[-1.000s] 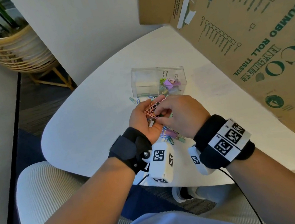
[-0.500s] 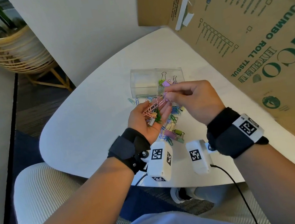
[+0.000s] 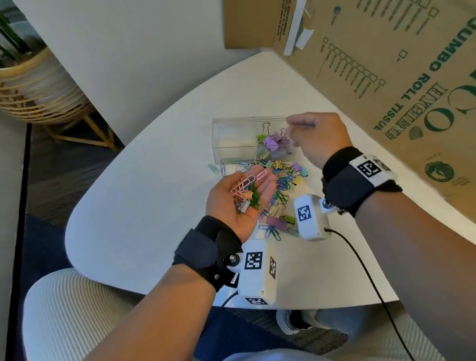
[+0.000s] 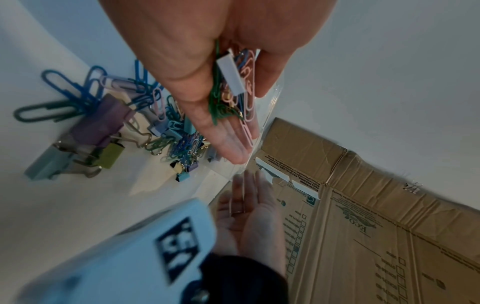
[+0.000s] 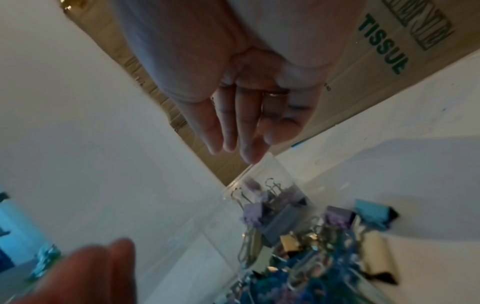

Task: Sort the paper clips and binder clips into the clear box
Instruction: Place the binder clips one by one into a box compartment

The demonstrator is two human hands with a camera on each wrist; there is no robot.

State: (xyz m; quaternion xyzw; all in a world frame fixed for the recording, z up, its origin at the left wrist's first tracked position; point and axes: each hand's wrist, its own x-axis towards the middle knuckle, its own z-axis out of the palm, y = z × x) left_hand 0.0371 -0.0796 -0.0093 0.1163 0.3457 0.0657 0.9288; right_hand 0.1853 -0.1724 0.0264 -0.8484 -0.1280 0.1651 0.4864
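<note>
The left hand (image 3: 240, 199) lies palm up with straight fingers and carries a bunch of paper clips (image 3: 245, 187) above the loose pile of clips (image 3: 281, 193) on the white table (image 3: 150, 209), while the right hand (image 3: 317, 137), fingers extended and empty, hovers over the clear box (image 3: 235, 140), whose right compartment holds binder clips (image 3: 271, 141).

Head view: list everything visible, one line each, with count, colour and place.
Clear plastic box: one, transparent, on the table; binder clips fill its right compartment, left looks empty.
Loose clips pile: many, mixed pastel and blue, on the table in front of the box.
White table: one, rounded.
Brown cardboard carton: one, green print, right.
Potted plant in wicker basket: one, far left, on the floor.
Left hand: palm up, cupping pink and green paper clips.
Right hand: over the box's right end; whether it holds anything is unclear.
</note>
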